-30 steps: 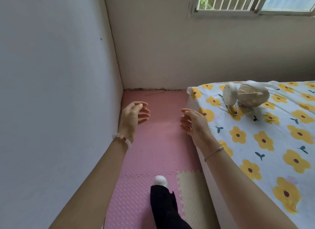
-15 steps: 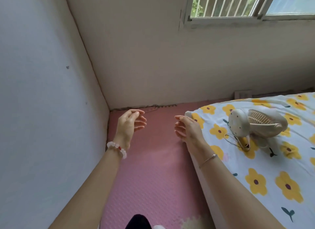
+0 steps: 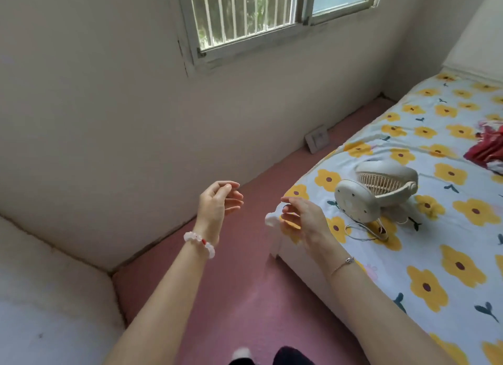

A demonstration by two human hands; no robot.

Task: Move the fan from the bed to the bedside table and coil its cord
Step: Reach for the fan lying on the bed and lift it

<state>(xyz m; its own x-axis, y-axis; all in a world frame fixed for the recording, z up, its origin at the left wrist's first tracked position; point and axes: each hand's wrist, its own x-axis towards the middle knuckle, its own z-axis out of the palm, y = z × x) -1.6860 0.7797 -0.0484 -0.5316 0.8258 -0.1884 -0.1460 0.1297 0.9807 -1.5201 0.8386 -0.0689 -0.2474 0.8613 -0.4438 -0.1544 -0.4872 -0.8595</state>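
Note:
A cream desk fan [image 3: 377, 190] lies on its side near the corner of the bed [image 3: 462, 269], which has a white sheet with yellow flowers. Its thin cord [image 3: 362, 232] lies in loose loops on the sheet just in front of the fan's round base. My right hand [image 3: 302, 217] hovers over the bed's corner, a short way left of the fan, fingers spread and empty. My left hand [image 3: 217, 201] is raised over the pink floor, fingers loosely curled, holding nothing. No bedside table is in view.
A pink foam floor [image 3: 245, 296] runs between the bed and the walls. A wall socket [image 3: 317, 139] sits low on the far wall under a barred window [image 3: 245, 13]. Red cloth [image 3: 487, 149] lies on the bed at the right. My feet show at the bottom edge.
The view has swung right and tilted, so more of the bed and the window shows. Both hands stay raised and empty; the right hand now sits closer to the fan.

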